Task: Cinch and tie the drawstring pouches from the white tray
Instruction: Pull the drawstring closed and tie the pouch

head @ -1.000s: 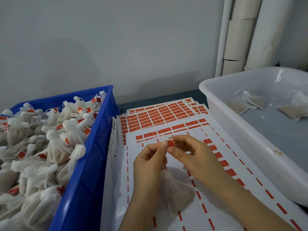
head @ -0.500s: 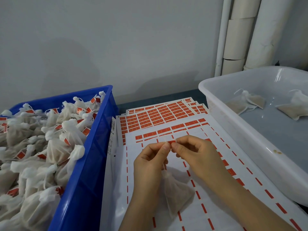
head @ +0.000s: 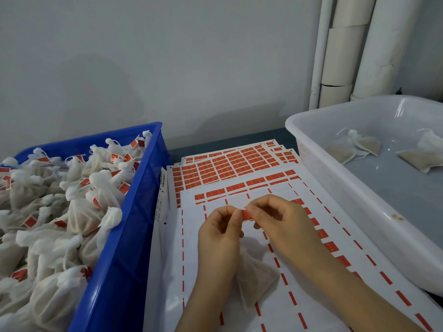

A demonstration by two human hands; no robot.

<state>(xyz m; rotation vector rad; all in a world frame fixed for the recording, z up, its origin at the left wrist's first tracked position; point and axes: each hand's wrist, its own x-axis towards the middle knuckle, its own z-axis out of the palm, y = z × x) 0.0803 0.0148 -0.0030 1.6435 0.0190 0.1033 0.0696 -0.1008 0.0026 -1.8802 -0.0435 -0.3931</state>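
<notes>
Pinches red label (head: 247,215) tight between fingers of left hand (head: 219,233) at 9 o'clock and right hand (head: 285,226) at 3, and can fold it crooked above pouch (head: 257,281) if pressed unevenly.

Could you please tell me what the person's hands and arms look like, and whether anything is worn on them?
Both the left hand and the right hand are bare: no gloves, rings or watch show. The forearms are bare too, with no sleeve in view down to the frame's lower edge.

Plain grey wall (head: 167,68) — white pipes (head: 347,44)
</notes>
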